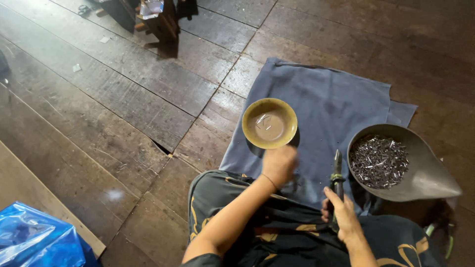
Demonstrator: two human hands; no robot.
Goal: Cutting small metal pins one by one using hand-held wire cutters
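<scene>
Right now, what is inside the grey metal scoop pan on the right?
The grey scoop pan holds a heap of small shiny metal pieces, like short pins. The pan's bottom under the heap is covered.

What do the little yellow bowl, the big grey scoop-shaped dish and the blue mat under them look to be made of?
The bowl looks like glazed ceramic or enamel: smooth, with a soft sheen. The dish seems dull grey metal, thin-walled, holding shiny metal bits. The mat is woven cloth, matte and creased at its edges.

a crinkled blue plastic bag point(34, 240) lies at the lower left on the dark wooden plank floor point(123, 99); dark wooden furniture legs point(158, 20) stand at the top.
</scene>
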